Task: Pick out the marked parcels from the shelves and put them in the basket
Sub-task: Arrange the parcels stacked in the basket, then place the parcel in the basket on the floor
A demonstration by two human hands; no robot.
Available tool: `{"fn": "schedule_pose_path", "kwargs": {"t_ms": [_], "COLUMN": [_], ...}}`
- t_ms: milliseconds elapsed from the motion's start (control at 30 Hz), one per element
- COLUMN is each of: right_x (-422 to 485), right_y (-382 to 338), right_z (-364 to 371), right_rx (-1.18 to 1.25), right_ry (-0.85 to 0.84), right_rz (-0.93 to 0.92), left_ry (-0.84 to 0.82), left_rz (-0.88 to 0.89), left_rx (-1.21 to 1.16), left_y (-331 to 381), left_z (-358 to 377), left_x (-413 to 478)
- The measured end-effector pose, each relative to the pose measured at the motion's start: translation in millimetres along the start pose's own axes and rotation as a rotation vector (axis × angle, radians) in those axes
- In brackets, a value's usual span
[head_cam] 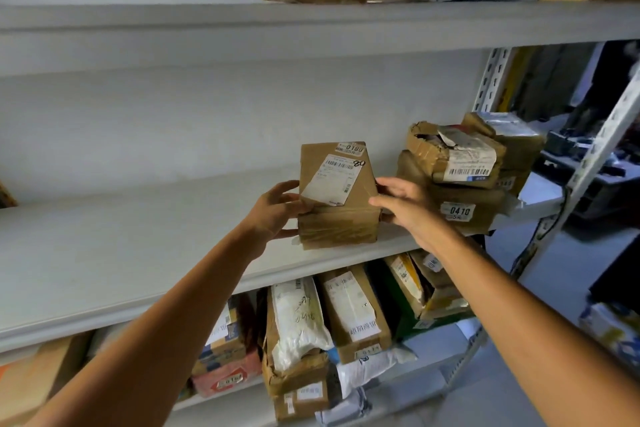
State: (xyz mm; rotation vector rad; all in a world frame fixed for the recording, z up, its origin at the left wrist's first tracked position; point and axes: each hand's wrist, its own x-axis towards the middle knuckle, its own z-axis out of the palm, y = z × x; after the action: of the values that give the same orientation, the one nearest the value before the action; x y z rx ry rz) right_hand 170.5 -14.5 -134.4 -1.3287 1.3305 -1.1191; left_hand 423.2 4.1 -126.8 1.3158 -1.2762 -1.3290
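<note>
Mid-frame, the brown cardboard parcel (341, 215) is showing matt, creased board under glossy clear tape, with a white paper label (330, 180). The pale grey shelf board (138, 246) beneath is looking smooth and matt. Lower centre, a white plastic mailer bag (294, 315) is gleaming faintly, crinkled.

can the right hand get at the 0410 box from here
Probably yes. The 0410 box sits just beyond the right hand on the same shelf, its front face unblocked. But that hand holds the 0180 box, and a torn box is stacked on the 0410 one.
</note>
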Motion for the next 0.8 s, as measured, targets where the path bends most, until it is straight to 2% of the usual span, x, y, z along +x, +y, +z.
{"fn": "schedule_pose_path", "kwargs": {"t_ms": [400,533,633,800], "right_x": [11.2,-5.0,-19.2,-51.1], "right_y": [6.6,-0.9,-2.6,7.2], "right_z": [7.7,3.0,-6.9,-25.6], "right_rx": [0.016,-0.154,-0.337,-0.633], "right_ry": [0.015,0.012,-0.047,-0.21], "right_rz": [0.078,-0.011,-0.09,-0.125], "left_ry": [0.076,0.101,0.142,0.158], "left_rz": [-0.049,-0.034,0.041,0.176], "left_rx": [0.047,0.136,0.339,0.898], "left_y": [-1.1,1.0,-0.3,-9.9], "left_z": [11.0,16.0,19.0,26.4], "left_x": [5.1,-6.8,-22.9,-68.0]}}
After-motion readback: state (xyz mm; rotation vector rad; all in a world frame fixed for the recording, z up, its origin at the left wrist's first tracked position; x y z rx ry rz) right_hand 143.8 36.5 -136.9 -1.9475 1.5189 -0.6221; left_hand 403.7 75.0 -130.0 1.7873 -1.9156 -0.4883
